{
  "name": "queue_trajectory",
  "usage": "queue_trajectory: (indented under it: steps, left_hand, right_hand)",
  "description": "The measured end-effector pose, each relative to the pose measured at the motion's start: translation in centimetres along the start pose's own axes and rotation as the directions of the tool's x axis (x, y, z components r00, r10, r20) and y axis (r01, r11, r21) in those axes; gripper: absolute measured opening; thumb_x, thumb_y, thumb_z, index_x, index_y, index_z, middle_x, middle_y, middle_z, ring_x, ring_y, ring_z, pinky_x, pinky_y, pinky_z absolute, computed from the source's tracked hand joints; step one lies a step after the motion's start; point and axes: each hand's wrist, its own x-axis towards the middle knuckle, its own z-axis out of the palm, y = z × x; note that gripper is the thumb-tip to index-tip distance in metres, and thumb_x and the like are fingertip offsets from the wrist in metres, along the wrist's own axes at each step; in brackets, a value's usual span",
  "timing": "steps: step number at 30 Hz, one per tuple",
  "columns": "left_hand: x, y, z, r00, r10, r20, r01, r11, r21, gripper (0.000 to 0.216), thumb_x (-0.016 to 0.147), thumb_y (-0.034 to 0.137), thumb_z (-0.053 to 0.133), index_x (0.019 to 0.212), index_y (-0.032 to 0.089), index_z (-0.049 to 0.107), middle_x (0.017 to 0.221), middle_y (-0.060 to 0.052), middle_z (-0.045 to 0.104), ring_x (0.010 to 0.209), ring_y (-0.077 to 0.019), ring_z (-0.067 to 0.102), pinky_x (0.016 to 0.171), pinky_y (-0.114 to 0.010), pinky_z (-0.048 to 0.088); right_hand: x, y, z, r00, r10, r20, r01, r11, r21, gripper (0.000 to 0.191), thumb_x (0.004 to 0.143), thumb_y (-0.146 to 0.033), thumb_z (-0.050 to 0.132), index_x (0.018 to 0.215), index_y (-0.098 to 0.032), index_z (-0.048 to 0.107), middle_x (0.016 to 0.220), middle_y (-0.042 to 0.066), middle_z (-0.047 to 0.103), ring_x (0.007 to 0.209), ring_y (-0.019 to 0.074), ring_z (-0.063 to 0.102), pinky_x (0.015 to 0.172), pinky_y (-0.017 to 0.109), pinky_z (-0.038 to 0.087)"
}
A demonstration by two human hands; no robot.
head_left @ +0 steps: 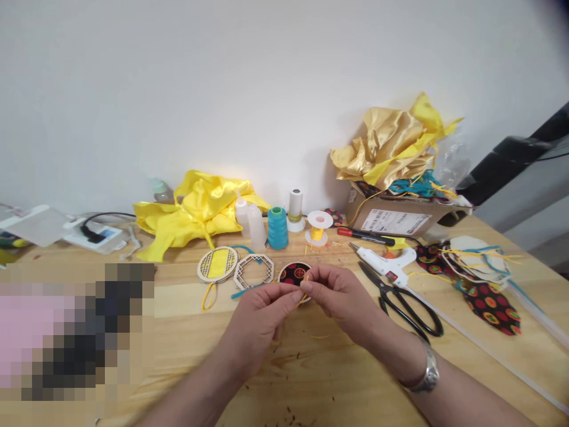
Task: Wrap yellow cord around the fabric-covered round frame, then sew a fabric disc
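Both hands meet over the middle of the table, fingertips almost touching. My left hand pinches a thin yellow cord, and my right hand pinches it close by. Partly hidden behind the fingers lies a round wooden frame filled with black fabric patterned in red. To its left is an octagonal wooden lattice frame with a teal cord. Farther left rests a round lattice frame backed with yellow fabric, a yellow cord loop hanging from it.
Black-handled scissors and a white glue gun lie right of my hands. Behind stand a teal thread cone, a yellow thread spool and plastic bottles. A fabric-filled cardboard box is at the back right; yellow fabric lies back left.
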Motion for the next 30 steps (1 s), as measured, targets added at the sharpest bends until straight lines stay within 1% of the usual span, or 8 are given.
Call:
queue_trajectory:
  steps: [5, 7, 12, 16, 20, 23, 26, 30]
  left_hand:
    - [-0.08, 0.31, 0.08, 1.0, -0.012, 0.007, 0.012, 0.998, 0.068, 0.022, 0.068, 0.036, 0.067, 0.073, 0.015, 0.069, 0.041, 0.009, 0.037, 0.038, -0.0038, 0.023, 0.038, -0.02, 0.014]
    - [-0.16, 0.34, 0.03, 1.0, -0.012, 0.014, 0.011, 0.997, 0.078, 0.021, 0.069, 0.035, 0.066, 0.072, 0.015, 0.069, 0.041, 0.009, 0.036, 0.038, -0.004, 0.023, 0.039, -0.02, 0.015]
    - [-0.05, -0.03, -0.24, 0.999, 0.012, 0.039, -0.013, 0.999, 0.031, 0.019, 0.071, 0.034, 0.065, 0.07, 0.015, 0.068, 0.04, 0.009, 0.032, 0.039, -0.0043, 0.021, 0.039, -0.02, 0.013]
    - [0.16, -0.15, -0.31, 0.999, 0.019, 0.026, -0.018, 0.999, -0.028, 0.019, 0.07, 0.033, 0.065, 0.07, 0.015, 0.068, 0.039, 0.01, 0.032, 0.038, -0.0041, 0.019, 0.039, -0.02, 0.013]
    - [0.13, 0.04, -0.24, 1.0, 0.021, 0.004, -0.021, 0.999, -0.032, 0.018, 0.07, 0.032, 0.066, 0.069, 0.015, 0.068, 0.039, 0.01, 0.032, 0.038, -0.0043, 0.02, 0.039, -0.019, 0.014]
    - [0.03, 0.04, -0.24, 1.0, 0.023, 0.008, -0.023, 0.999, -0.029, 0.017, 0.07, 0.032, 0.066, 0.068, 0.015, 0.067, 0.039, 0.01, 0.033, 0.039, -0.0044, 0.021, 0.039, -0.019, 0.014]
    - [-0.06, 0.0, -0.24, 1.0, 0.022, 0.004, -0.022, 1.0, 0.005, 0.017, 0.069, 0.032, 0.065, 0.068, 0.015, 0.068, 0.041, 0.009, 0.036, 0.039, -0.0043, 0.022, 0.039, -0.019, 0.014]
    - [-0.27, 0.34, -0.15, 0.999, 0.031, -0.007, -0.03, 0.994, 0.108, 0.016, 0.07, 0.031, 0.064, 0.068, 0.015, 0.069, 0.043, 0.007, 0.039, 0.041, -0.0049, 0.025, 0.04, -0.019, 0.016]
  right_hand:
    - [0.04, -0.02, -0.04, 1.0, 0.012, 0.004, -0.012, 1.0, -0.008, 0.019, 0.073, -0.031, 0.059, 0.064, -0.016, 0.051, 0.052, -0.006, 0.043, 0.042, 0.0046, 0.03, 0.041, 0.02, 0.023]
    - [0.03, -0.02, -0.01, 1.0, 0.017, 0.01, -0.017, 1.0, -0.008, 0.019, 0.073, -0.031, 0.059, 0.064, -0.016, 0.051, 0.052, -0.006, 0.043, 0.042, 0.0045, 0.03, 0.04, 0.019, 0.023]
    - [0.0, -0.01, -0.22, 0.997, 0.029, 0.068, -0.031, 0.999, 0.019, 0.02, 0.076, -0.033, 0.057, 0.067, -0.016, 0.051, 0.05, -0.007, 0.04, 0.042, 0.0048, 0.03, 0.039, 0.019, 0.023]
    - [0.02, -0.09, -0.7, 0.991, 0.041, 0.129, -0.046, 0.998, 0.038, 0.023, 0.08, -0.035, 0.053, 0.07, -0.015, 0.055, 0.058, -0.004, 0.045, 0.046, 0.0047, 0.033, 0.041, 0.019, 0.024]
    - [0.11, -0.17, -0.87, 0.99, 0.046, 0.136, -0.053, 0.997, 0.047, 0.015, 0.073, -0.029, 0.062, 0.076, -0.015, 0.059, 0.062, -0.004, 0.051, 0.045, 0.0041, 0.035, 0.041, 0.019, 0.026]
    - [0.16, -0.2, -0.8, 0.991, 0.048, 0.127, -0.055, 0.997, 0.054, 0.013, 0.069, -0.025, 0.064, 0.074, -0.015, 0.059, 0.06, -0.004, 0.052, 0.043, 0.004, 0.035, 0.04, 0.019, 0.026]
    - [0.13, -0.26, -0.8, 0.992, 0.04, 0.117, -0.042, 0.999, 0.012, 0.009, 0.07, -0.023, 0.062, 0.07, -0.015, 0.059, 0.055, -0.005, 0.05, 0.042, 0.0044, 0.034, 0.04, 0.019, 0.025]
    - [0.04, -0.42, -0.93, 0.992, 0.02, 0.121, -0.009, 0.996, -0.094, 0.006, 0.072, -0.02, 0.059, 0.068, -0.016, 0.059, 0.05, -0.007, 0.044, 0.042, 0.0051, 0.034, 0.042, 0.019, 0.026]
